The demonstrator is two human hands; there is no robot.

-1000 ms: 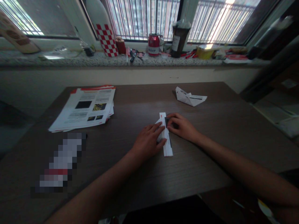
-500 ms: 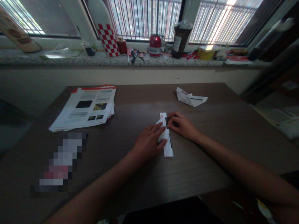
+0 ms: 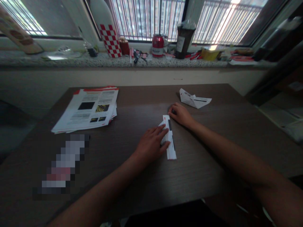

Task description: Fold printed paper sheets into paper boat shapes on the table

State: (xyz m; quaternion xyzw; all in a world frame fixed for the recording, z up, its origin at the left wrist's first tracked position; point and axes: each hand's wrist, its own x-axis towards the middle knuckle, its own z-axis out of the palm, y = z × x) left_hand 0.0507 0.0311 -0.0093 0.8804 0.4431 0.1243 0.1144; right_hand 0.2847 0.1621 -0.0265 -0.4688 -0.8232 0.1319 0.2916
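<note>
A narrow folded strip of printed white paper (image 3: 171,146) lies on the brown table, its long side running away from me. A slanted flap of the same paper shows on its left side. My left hand (image 3: 151,141) lies over that left side with its fingers spread, pressing the paper flat; part of the sheet is hidden under them. Just past the strip's far right corner, my right hand (image 3: 181,114) rests on the table, fingers curled and fingertips together, with nothing seen in them. Farther back to the right stands a folded paper boat (image 3: 195,101).
A stack of printed sheets (image 3: 86,110) lies at the table's (image 3: 142,97) back left. In front of it is a blurred-out object (image 3: 63,164). Along the stone windowsill (image 3: 80,61) stand a red can (image 3: 157,45), a dark cup (image 3: 184,41) and a checkered bottle (image 3: 110,41).
My right hand has moved away from me, from the strip's right edge to beyond its far end. My left hand and the folded paper have stayed in place.
</note>
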